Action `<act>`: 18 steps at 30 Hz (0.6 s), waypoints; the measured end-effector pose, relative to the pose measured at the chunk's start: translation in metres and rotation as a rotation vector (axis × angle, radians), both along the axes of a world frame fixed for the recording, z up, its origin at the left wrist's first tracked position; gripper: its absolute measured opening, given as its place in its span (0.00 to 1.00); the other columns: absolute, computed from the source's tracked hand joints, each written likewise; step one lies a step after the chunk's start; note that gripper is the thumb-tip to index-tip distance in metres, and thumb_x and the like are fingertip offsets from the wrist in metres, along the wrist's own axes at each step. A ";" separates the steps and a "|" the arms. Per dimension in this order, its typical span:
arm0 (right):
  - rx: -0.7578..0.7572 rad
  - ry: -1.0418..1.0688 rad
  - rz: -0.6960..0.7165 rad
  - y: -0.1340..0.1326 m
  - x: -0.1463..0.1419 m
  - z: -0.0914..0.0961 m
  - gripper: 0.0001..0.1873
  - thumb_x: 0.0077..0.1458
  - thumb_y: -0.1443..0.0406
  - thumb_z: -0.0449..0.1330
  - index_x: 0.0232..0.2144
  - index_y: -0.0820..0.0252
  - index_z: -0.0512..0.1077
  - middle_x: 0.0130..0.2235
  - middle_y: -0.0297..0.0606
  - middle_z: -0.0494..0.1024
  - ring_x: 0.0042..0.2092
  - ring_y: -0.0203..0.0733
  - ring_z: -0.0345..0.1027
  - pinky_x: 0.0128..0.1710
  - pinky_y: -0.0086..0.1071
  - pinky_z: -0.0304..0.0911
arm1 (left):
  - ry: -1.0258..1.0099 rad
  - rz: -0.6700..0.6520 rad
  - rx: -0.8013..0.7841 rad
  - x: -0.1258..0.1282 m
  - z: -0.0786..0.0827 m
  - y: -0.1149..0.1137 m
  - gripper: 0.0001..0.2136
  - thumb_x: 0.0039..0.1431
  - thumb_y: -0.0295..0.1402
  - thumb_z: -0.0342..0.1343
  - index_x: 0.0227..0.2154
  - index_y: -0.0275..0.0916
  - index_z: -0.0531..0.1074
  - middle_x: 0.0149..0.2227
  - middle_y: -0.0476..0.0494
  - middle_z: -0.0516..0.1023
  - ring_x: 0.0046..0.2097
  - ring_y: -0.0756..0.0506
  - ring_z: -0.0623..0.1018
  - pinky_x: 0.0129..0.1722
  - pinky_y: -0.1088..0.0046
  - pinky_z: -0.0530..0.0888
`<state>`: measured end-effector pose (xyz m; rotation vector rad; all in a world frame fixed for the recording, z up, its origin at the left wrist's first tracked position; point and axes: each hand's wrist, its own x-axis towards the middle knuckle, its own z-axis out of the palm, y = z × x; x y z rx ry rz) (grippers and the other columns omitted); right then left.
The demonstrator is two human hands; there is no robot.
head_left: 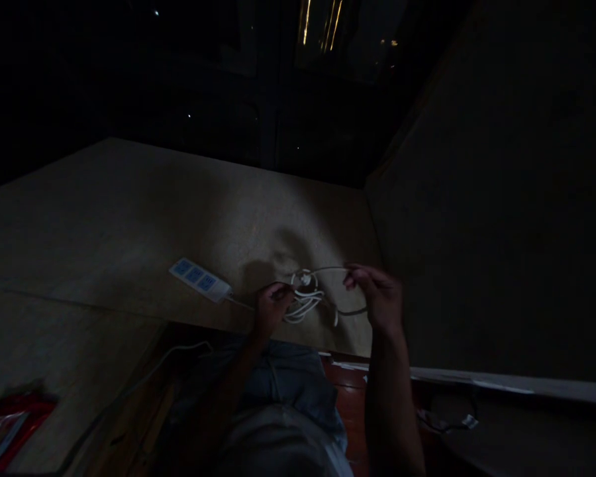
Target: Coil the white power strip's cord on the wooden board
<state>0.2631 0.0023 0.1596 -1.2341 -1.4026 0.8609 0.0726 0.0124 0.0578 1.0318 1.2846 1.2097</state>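
A white power strip point(200, 280) with blue socket faces lies on the pale ledge, left of my hands. Its white cord point(305, 306) runs right into a loose bundle of loops. My left hand point(273, 306) is closed on the left side of that bundle. Off to the right, my right hand point(376, 291) pinches a strand of the same cord, drawn out from the bundle. A whitish lump, perhaps the plug point(305, 279), shows inside the upper loop, too dim to be sure.
The ledge point(179, 199) meets a dark window point(258, 86) behind and a wall point(496, 252) at right. A red packet point(17, 427) lies lower left, near another thin cable point(166, 354). A dark cord point(449, 427) with a white tag is at lower right.
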 end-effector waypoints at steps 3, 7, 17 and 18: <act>0.143 0.490 -0.239 -0.003 0.022 -0.011 0.10 0.54 0.55 0.66 0.34 0.54 0.79 0.22 0.28 0.74 0.25 0.34 0.65 0.30 0.30 0.64 | -0.033 0.027 -0.024 -0.002 -0.002 0.002 0.09 0.43 0.39 0.61 0.23 0.38 0.76 0.22 0.48 0.77 0.25 0.49 0.75 0.24 0.77 0.70; 0.194 0.972 -0.217 0.000 0.038 -0.035 0.06 0.54 0.57 0.67 0.35 0.48 0.77 0.25 0.24 0.73 0.27 0.30 0.66 0.31 0.27 0.65 | -0.046 0.054 -0.053 -0.005 -0.002 0.006 0.11 0.41 0.41 0.63 0.22 0.37 0.75 0.22 0.49 0.77 0.24 0.50 0.74 0.23 0.77 0.69; 0.043 1.073 -0.200 0.026 0.055 -0.090 0.07 0.56 0.59 0.66 0.29 0.53 0.75 0.23 0.24 0.76 0.25 0.30 0.69 0.29 0.27 0.67 | -0.109 0.144 -0.083 -0.011 0.005 0.011 0.16 0.42 0.47 0.63 0.21 0.37 0.71 0.21 0.49 0.74 0.22 0.52 0.71 0.24 0.76 0.67; -0.005 1.053 -0.201 0.027 0.056 -0.092 0.08 0.57 0.59 0.65 0.28 0.54 0.74 0.23 0.24 0.76 0.25 0.29 0.69 0.29 0.26 0.67 | -0.132 0.174 -0.090 -0.012 0.006 0.012 0.16 0.41 0.46 0.64 0.22 0.37 0.71 0.21 0.49 0.74 0.22 0.52 0.71 0.24 0.76 0.67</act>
